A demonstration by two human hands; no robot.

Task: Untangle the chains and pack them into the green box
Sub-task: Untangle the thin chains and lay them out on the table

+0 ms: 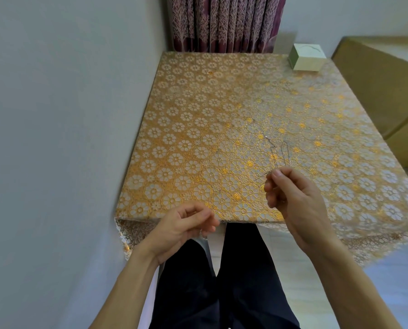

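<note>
Surface: A table covered by a gold floral lace tablecloth (198, 115) is set against a grey wall (55, 91), with a patterned curtain (224, 22) behind it.
Chains: Fine silver chains (272, 148) are seen as several thin strands over the cloth, near the front right of the table. Their lower ends are gathered at the fingertips of the right hand.
Handling: Very low weight and complete limpness are to be expected. The links are judged slippery and easily kinked or snapped if pulled hard, and the strands are hard to see against the lace.
Hold point: A single strand is best pinched close to the knot, not at a free end, so that loops can be eased apart instead of tightened.
Right hand: The right hand (293, 198) is raised above the table, with the chains pinched between thumb and forefinger.
Left hand: The left hand (184, 226) is held at the table's near edge with its fingers curled toward the thumb. A small glint shows just below them, but whether a strand is held cannot be told.
Green box: The green box (307, 58) stands at the far right corner, well apart from the chains, and nothing is seen packed yet.
Surroundings: A tan cabinet (383, 86) stands to the right of the table.
</note>
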